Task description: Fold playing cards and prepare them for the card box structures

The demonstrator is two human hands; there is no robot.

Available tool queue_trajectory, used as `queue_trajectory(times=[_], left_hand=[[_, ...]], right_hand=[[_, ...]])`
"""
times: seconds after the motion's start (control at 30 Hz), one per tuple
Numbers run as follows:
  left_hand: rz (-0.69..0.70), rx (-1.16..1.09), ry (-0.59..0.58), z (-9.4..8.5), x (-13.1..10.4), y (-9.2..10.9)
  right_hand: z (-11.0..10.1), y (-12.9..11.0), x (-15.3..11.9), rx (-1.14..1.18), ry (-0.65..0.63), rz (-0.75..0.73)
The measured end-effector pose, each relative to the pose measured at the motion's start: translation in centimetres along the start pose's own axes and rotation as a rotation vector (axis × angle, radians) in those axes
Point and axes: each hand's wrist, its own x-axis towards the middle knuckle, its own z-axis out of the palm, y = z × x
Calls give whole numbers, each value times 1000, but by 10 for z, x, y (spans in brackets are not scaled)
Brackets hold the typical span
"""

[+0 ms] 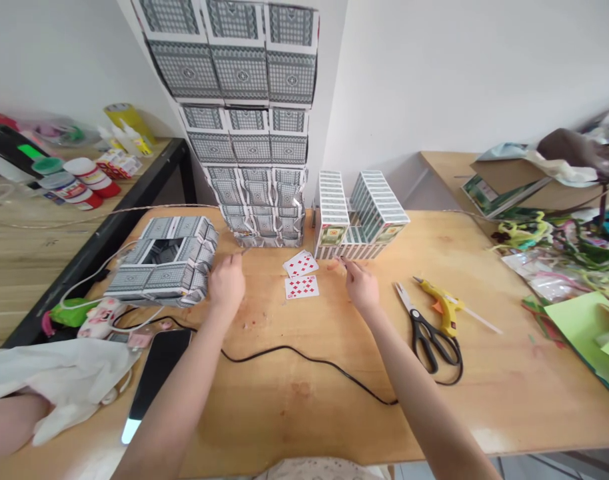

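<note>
My left hand (226, 283) is closed at the foot of a tall tower of folded playing cards (242, 133), with a tiny thin thing at its fingertips. To its left lies a blocky card frame (177, 257) with a square hole. My right hand (362, 285) pinches close to the front of a U-shaped stack of card boxes (362, 207); whatever its fingers hold is too small to name. Two loose cards lie between the hands: a ten of diamonds (301, 287) and, slightly overlapped and askew, more diamond cards (301, 264).
Black-handled scissors (422, 330) and a yellow glue gun (443, 307) lie on the right. A black cable (304, 353) crosses the wooden table (299, 427). A phone (157, 373) and white cloth (59, 380) are at left, an open cardboard box (519, 177) at right.
</note>
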Motion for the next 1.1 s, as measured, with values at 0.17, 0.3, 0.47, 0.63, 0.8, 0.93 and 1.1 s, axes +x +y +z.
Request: queue_trajectory(times=[0.17,0.3,0.47,0.63,0.8,0.93,1.1], left_hand=[[6,3,-83,14,30,2],[121,-10,-127,14,1,-1],[322,-69,-151,0,-62,-7],[509,-197,-147,-15,-114,-4],[406,-198,-110,-18,-100,-3],[249,-210,-26,-8,-56,1],[421,-237,-122,2,-51,16]], right_hand=[[10,-5,4,-99,-106,-83],[8,-6,-3,-96,-153,-123],[-5,-6,-34,-82,-205,-243],[-21,-9,-72,-15,-237,-364],[-28,-17,-69,54,-242,-332],[-18,-26,-50,39,-172,-266],[-4,-29,-52,9,-184,-339]])
